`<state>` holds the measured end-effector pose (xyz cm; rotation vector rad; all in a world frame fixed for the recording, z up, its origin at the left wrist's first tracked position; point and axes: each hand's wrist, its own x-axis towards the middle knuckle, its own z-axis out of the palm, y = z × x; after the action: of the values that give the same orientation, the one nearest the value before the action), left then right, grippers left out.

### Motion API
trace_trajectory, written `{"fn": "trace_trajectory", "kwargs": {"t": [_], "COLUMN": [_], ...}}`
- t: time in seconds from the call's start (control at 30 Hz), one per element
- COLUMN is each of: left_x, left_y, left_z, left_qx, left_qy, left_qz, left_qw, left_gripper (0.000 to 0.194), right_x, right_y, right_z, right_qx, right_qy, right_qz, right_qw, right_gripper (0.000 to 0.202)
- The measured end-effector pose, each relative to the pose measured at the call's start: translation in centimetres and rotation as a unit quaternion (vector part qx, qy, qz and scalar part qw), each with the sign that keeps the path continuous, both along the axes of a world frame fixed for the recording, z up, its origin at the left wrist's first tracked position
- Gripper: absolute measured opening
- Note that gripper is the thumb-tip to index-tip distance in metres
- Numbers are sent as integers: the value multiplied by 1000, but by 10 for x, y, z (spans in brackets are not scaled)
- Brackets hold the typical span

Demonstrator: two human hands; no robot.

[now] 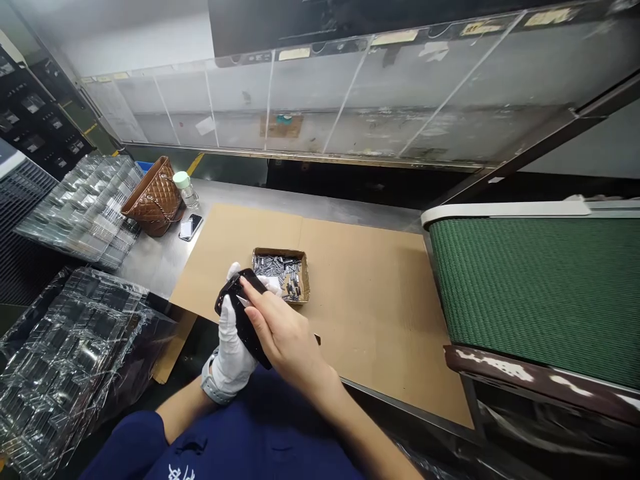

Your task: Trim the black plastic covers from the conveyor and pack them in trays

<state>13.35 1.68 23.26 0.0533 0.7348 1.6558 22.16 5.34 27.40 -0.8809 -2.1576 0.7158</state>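
Note:
My left hand point(233, 353), in a white glove, holds a glossy black plastic part point(247, 328) up in front of my body, fingers and thumb around its edges. Bare, my right hand point(289, 328) presses its index fingertip on the upper end of that part. A slim tool's pale pointed tip point(243, 301) shows between the right thumb and index finger, and a dark end juts out near the wrist; its middle is hidden in the palm. Just beyond my hands, a shallow cardboard box point(305, 273) contains many small metallic pins point(273, 265).
Cardboard point(370, 300) covers the metal bench. A green conveyor belt point(535, 293) stands at the right. Leftward are a phone point(196, 223), a bottle point(187, 191), a brown quilted handbag point(155, 197) and stacked clear trays point(90, 207). More plastic-wrapped trays point(65, 360) sit lower left.

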Motion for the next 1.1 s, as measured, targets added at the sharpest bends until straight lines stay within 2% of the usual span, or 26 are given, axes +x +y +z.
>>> {"fn": "trace_trajectory", "kwargs": {"t": [0.23,0.4,0.47,0.53,0.57,0.63,0.7,0.73,0.8,0.83,0.9,1.0,1.03,1.1], "left_x": [4,8,6,-3,-10,-29,-48,-55,-62,-63,-59,-53,-53,-55], "left_y": [1,1,1,2,2,0,-3,-5,-11,-14,-22,-32,-35,-39], "left_z": [11,16,19,21,21,16,4,-3,-19,-26,-35,-35,-33,-28], "left_qx": [27,51,41,23,13,-8,-32,-44,-85,-110,-157,-176,-168,-141], "left_qy": [5,3,-3,-9,-13,-30,-49,-47,31,94,216,367,434,569], "left_qz": [50,48,32,24,22,11,-22,-46,-95,-109,-105,-85,-94,-127], "left_qw": [998,998,999,999,1000,999,998,997,991,984,958,910,880,800], "left_gripper": [40,42,46,52,55,61,63,62,56,53,44,31,28,21], "right_x": [-6,-3,1,6,9,15,22,25,28,28,24,8,3,-7], "right_y": [-4,-3,2,10,14,21,24,25,25,27,39,71,83,102], "right_z": [-5,0,-4,-22,-37,-77,-124,-146,-181,-193,-208,-218,-221,-227], "right_qx": [38,-24,-63,-102,-124,-178,-235,-251,-263,-261,-252,-245,-249,-263], "right_qy": [-8,27,50,51,33,-53,-184,-217,-254,-257,-260,-265,-272,-291], "right_qz": [-35,-12,-14,-35,-49,-77,-93,-102,-117,-123,-136,-177,-193,-212], "right_qw": [999,999,997,993,990,980,950,938,923,922,922,916,909,895], "right_gripper": [43,41,41,42,42,43,41,40,38,38,38,41,43,48]}}
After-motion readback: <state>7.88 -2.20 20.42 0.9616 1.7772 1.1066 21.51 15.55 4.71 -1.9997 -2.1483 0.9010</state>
